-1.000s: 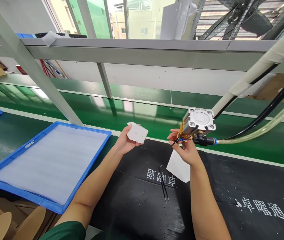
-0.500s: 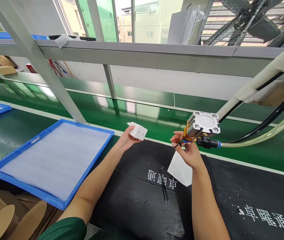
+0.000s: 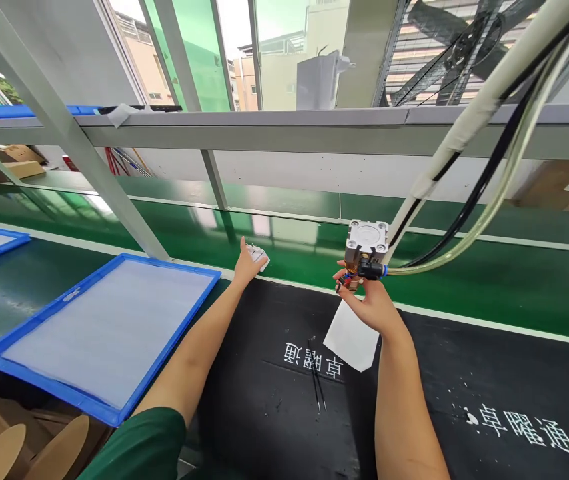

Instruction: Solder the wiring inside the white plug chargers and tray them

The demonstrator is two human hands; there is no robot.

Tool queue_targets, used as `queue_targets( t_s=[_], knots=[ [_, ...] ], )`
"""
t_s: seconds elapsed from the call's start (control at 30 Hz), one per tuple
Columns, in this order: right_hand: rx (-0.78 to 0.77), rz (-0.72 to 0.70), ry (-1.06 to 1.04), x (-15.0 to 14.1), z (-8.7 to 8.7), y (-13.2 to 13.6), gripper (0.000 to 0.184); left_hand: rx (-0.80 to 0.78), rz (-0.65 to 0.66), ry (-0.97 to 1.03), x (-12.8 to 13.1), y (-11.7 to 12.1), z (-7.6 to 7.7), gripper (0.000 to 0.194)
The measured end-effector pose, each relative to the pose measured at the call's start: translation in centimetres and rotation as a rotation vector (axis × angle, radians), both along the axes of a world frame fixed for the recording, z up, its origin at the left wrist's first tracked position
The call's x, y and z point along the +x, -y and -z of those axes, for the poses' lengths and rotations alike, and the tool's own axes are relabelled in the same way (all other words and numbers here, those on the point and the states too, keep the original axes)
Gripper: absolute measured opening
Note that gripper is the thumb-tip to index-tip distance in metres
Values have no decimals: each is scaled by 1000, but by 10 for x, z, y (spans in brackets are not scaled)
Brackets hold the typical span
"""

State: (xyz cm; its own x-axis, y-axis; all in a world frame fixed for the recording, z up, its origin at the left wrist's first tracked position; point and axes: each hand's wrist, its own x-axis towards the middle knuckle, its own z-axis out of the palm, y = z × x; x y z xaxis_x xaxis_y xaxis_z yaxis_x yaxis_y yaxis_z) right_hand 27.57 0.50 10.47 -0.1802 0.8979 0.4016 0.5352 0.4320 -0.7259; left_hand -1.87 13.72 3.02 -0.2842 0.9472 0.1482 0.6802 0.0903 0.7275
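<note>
My left hand is closed around a small white plug-in power adapter, raised over the far edge of the black mat. The hand hides part of the adapter. On the right, the fingers of my right hand curl around the lower end of a hose-fed pneumatic tool with a silver block on top. Small red, blue and black wires or parts show by its fingertips, too small to make out. Between the hands, a white paper sheet and black tweezers lie on the mat.
Black and clear hoses run up from the tool beside a wrapped pole. At left lies a blue-framed white tray. A slanted grey post rises behind it. Cardboard pieces stand at lower left. A green conveyor runs behind the mat.
My left hand has turned the adapter and shifted it slightly left. The tool and my right hand have also moved left in view, and the tool has turned. The camera has tilted up.
</note>
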Motion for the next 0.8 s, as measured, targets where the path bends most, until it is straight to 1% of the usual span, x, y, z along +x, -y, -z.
queue_targets(
  t_s=[0.1,0.23,0.3,0.37,0.4,0.43,0.5,0.57,0.63,0.7,0.8],
  knots=[
    [0,-16,0,2,-3,3,23,-57,-35,-98,11,-11,-2,97],
    [1,-15,-2,4,-7,5,23,-124,-102,-273,9,-18,0,99],
    [2,-6,3,5,-7,4,23,-65,-135,-315,6,-16,2,102],
    [-4,10,11,6,-6,3,24,69,-128,-351,5,-10,8,98],
    [-8,20,15,7,-5,2,24,146,-82,-361,6,-4,12,94],
    [-10,36,19,8,-4,2,25,212,0,-361,8,2,16,89],
    [-5,76,41,11,-3,1,25,281,227,-331,15,17,28,77],
    [9,125,73,14,-2,1,22,272,447,-283,24,33,40,66],
    [13,171,114,17,-3,2,19,239,590,-253,32,46,49,56],
    [2,224,173,21,-5,3,19,208,652,-242,35,53,54,49],
    [37,331,321,30,-5,8,20,176,653,-224,33,53,55,39]
  ],
)
